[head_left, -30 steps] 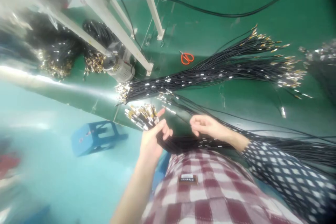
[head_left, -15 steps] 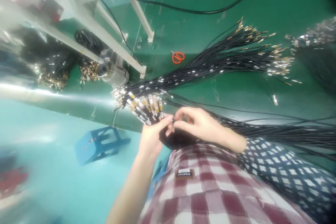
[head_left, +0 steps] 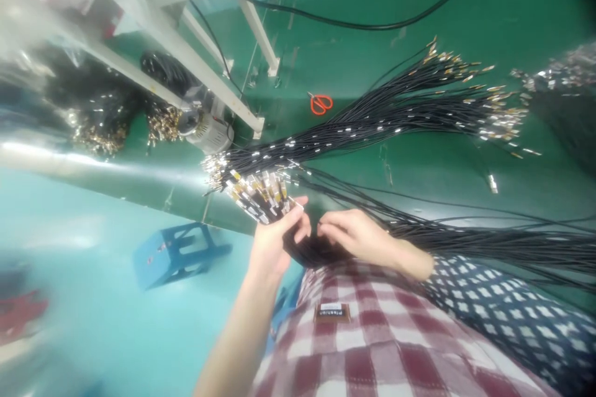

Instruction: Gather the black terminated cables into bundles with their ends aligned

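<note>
My left hand is wrapped round a bundle of black cables. Their ends, with silver and yellow tips, fan out above the thumb. Close to its right, over the same cables, is my right hand, its fingers curled and the fingertips pressed together. What lies between those fingertips is too small to make out. Beyond both hands a long bundle of black cables, dotted with white tags, stretches across the green surface. More loose black cables run off to the right.
Red-handled scissors lie behind the long bundle. White metal legs and a grey motor-like device stand at the upper left. A blue stool is on the floor at left. One loose connector lies at right.
My right hand has drawn back from the left thumb, slightly right and down. The left hand keeps its grip on the bundle. The view has shifted a little.
</note>
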The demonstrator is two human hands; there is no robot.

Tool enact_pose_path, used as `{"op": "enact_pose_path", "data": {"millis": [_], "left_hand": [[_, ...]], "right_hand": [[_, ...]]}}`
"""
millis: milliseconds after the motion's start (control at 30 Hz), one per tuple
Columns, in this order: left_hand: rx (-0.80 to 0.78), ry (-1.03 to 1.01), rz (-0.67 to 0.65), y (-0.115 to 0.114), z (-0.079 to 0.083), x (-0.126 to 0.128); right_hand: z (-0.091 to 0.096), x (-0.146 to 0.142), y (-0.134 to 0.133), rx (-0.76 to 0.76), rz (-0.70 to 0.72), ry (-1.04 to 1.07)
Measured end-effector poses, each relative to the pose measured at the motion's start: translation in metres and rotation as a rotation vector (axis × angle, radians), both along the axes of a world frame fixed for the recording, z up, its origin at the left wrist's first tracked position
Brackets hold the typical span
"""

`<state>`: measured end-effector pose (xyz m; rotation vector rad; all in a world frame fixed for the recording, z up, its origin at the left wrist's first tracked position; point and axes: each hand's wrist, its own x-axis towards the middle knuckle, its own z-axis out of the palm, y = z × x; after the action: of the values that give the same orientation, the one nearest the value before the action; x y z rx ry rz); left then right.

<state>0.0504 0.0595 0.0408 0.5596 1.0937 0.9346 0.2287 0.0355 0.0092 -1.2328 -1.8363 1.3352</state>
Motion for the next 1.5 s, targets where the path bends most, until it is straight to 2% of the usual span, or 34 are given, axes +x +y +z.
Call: {"op": "enact_pose_path", "data": {"millis": [133,300,367,433,467,567,633,700,767,967,1100,1233,1367,1500], "left_hand": [[0.011,-0.032,-0.02,-0.001,-0.003,-0.003],[-0.074,-0.036,-0.034,-0.004,-0.004,-0.003],[-0.087,-0.058,-0.057,-0.005,-0.005,-0.005],[-0.087,-0.076,-0.073,-0.007,-0.007,-0.01],[-0.088,-0.081,-0.072,-0.008,-0.008,-0.013],[-0.09,-0.057,-0.025,-0.009,-0.013,-0.024],[-0.075,-0.044,-0.031,-0.011,-0.015,-0.028],[-0.057,-0.069,-0.079,-0.012,-0.016,-0.029],[-0.057,-0.125,-0.11,-0.013,-0.017,-0.027],[-0.067,-0.134,-0.021,-0.007,-0.019,-0.019],[-0.072,-0.115,-0.038,-0.002,-0.016,-0.016],[-0.074,-0.093,-0.033,-0.004,-0.013,-0.016],[-0.079,-0.092,-0.014,-0.006,-0.012,-0.015],[-0.082,-0.096,0.003,-0.006,-0.012,-0.013]], "right_hand": [[0.006,-0.022,0.008,-0.092,-0.114,0.14],[0.016,-0.03,0.008,-0.198,-0.108,0.281],[0.014,-0.026,0.013,-0.307,-0.023,0.276],[0.001,-0.017,0.024,-0.396,0.085,0.19],[-0.01,-0.011,0.032,-0.389,0.094,0.075],[-0.052,0.001,0.053,-0.204,-0.089,-0.439],[-0.08,0.002,0.062,-0.11,-0.186,-0.678],[-0.099,0.0,0.064,-0.094,-0.183,-0.75],[-0.109,0.001,0.062,-0.069,-0.161,-0.787],[-0.107,0.014,0.052,-0.013,-0.169,-0.815],[-0.113,0.002,0.055,-0.013,-0.14,-0.79],[-0.117,-0.007,0.062,-0.056,-0.177,-0.751],[-0.105,0.001,0.065,-0.103,-0.202,-0.646],[-0.081,0.016,0.058,-0.137,-0.105,-0.474]]}}
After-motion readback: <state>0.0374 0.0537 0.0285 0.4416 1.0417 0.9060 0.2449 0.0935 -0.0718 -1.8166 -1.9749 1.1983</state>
